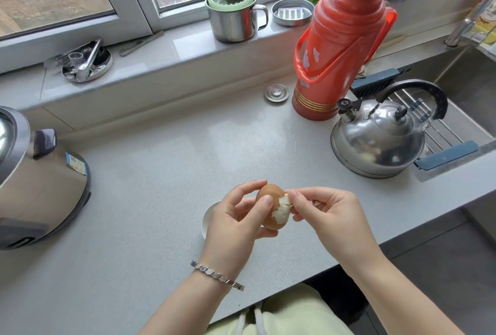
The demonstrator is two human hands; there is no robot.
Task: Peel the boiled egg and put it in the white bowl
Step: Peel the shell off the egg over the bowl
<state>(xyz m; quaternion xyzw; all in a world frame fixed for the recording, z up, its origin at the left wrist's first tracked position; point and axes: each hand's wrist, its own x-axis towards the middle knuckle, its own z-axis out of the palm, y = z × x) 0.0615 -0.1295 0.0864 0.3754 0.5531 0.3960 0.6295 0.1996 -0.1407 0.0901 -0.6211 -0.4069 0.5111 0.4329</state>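
My left hand point(236, 219) holds a brown boiled egg point(271, 193) above the grey counter, thumb across its front. A strip on the egg's right side is bare white, with broken shell edges around it. My right hand point(322, 211) pinches a piece of shell at that bare strip with thumb and forefinger. The white bowl point(207, 218) stands on the counter just under and behind my left hand; only its left rim shows.
A steel kettle point(378, 136) and a red thermos point(338, 47) stand at the right, beside a sink with a rack point(440, 130). A rice cooker point(35, 184) sits at the left. A steel mug point(233, 18) and small dishes line the window sill.
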